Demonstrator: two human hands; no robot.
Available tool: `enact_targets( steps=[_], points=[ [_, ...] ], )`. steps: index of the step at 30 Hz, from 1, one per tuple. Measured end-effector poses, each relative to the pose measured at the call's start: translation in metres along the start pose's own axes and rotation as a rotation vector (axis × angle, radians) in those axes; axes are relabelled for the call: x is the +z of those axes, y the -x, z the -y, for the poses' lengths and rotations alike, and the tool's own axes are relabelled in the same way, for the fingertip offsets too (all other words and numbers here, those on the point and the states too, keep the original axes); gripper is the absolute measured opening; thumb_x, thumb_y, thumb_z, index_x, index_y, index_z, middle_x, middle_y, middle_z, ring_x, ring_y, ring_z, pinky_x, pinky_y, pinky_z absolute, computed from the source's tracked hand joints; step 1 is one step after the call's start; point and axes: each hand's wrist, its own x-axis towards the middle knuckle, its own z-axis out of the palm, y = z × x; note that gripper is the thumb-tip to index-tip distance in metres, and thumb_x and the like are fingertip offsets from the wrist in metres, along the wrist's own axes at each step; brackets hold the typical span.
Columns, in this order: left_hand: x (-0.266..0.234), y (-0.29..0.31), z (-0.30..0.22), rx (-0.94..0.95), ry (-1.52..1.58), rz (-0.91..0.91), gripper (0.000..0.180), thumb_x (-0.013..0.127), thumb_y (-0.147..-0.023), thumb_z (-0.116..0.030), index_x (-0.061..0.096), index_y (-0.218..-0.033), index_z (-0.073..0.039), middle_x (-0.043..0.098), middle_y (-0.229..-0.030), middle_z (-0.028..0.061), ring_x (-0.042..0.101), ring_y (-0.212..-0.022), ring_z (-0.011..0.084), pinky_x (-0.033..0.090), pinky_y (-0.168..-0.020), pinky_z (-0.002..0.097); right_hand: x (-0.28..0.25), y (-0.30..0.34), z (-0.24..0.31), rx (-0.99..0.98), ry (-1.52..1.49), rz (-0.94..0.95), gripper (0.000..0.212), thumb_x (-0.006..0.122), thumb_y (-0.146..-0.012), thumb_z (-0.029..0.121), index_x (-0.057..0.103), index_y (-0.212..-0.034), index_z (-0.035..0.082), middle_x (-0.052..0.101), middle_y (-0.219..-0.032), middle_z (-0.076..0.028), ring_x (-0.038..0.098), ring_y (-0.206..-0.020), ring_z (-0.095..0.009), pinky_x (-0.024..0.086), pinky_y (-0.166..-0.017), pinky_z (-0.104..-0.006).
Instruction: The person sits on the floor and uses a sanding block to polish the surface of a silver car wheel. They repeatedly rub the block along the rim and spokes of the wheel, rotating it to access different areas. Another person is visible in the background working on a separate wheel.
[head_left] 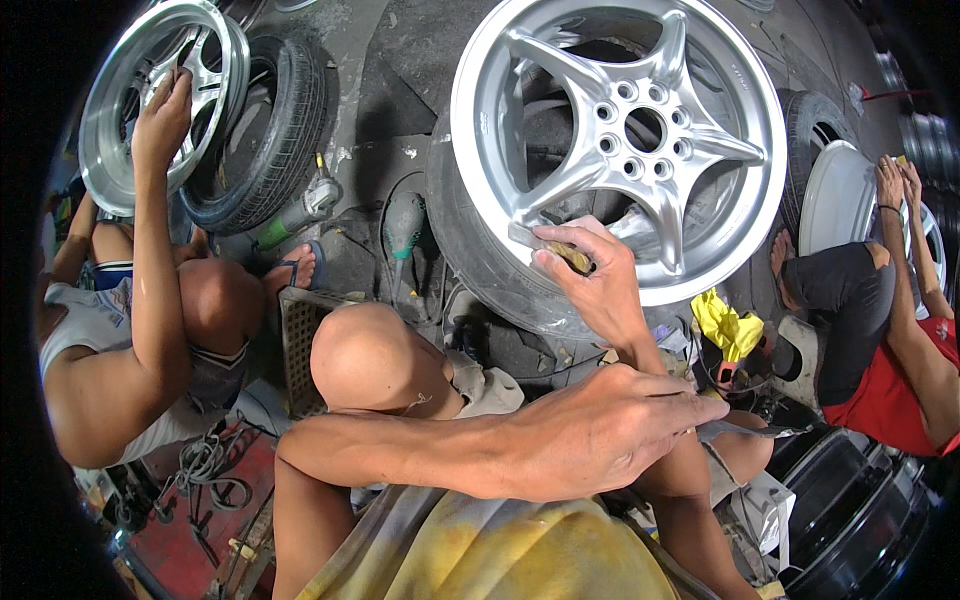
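Observation:
A silver alloy wheel rim with star-shaped spokes lies face up on a tyre in front of me. My right hand is closed on a small scraper with a flat grey blade and a yellowish grip. The blade is at the near left part of the rim's lip; whether it touches cannot be told. My left arm crosses over my right forearm. The fingers of my left hand pinch a thin, dark grey flat sheet, partly hidden by the hand.
At left a person reaches to another rim beside a tyre; at right another person handles a wheel. A green-grey power tool, an angle grinder, a crate and yellow crumpled material lie about.

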Motion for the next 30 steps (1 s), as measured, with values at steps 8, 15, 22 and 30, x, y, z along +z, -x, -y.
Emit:
enact_targets(
  steps=[8, 15, 22, 30],
  points=[
    [-0.0003, 0.0001, 0.0013, 0.013, 0.003, 0.006, 0.051, 0.064, -0.081, 0.006, 0.058, -0.132, -0.002, 0.067, -0.097, 0.0151, 0.067, -0.073, 0.0277, 0.057, -0.065, 0.0378, 0.0017, -0.001, -0.0003, -0.011, -0.036, -0.033, 0.025, 0.074, -0.083, 0.01, 0.073, -0.107, 0.005, 0.064, -0.091, -0.008, 0.061, -0.082, -0.019, 0.049, -0.074, -0.0308],
    [-0.0015, -0.0013, 0.0028, 0.005, 0.007, 0.007, 0.049, 0.063, -0.082, 0.006, 0.059, -0.131, -0.001, 0.067, -0.095, 0.0138, 0.068, -0.072, 0.0272, 0.057, -0.064, 0.0372, -0.0003, -0.0013, -0.003, -0.01, -0.025, 0.002, 0.025, 0.075, -0.083, 0.009, 0.073, -0.108, 0.005, 0.065, -0.092, -0.006, 0.059, -0.084, -0.014, 0.046, -0.076, -0.0267],
    [-0.0012, -0.0025, 0.0024, 0.012, 0.011, 0.006, 0.05, 0.064, -0.082, 0.006, 0.058, -0.131, 0.0, 0.068, -0.096, 0.0147, 0.068, -0.073, 0.027, 0.057, -0.064, 0.0371, -0.0006, -0.0026, 0.0004, 0.021, -0.045, 0.006, 0.026, 0.076, -0.082, 0.008, 0.073, -0.108, 0.006, 0.065, -0.091, -0.005, 0.059, -0.084, -0.014, 0.046, -0.076, -0.0265],
    [-0.0026, -0.0031, 0.0008, -0.015, 0.004, 0.021, 0.049, 0.065, -0.081, 0.006, 0.059, -0.13, 0.001, 0.071, -0.096, 0.0165, 0.071, -0.075, 0.0279, 0.058, -0.069, 0.0363, 0.0001, -0.0028, 0.0, -0.002, -0.045, -0.018, 0.025, 0.075, -0.082, 0.01, 0.073, -0.107, 0.005, 0.065, -0.092, -0.009, 0.062, -0.082, -0.018, 0.049, -0.074, -0.0296]
  ],
)
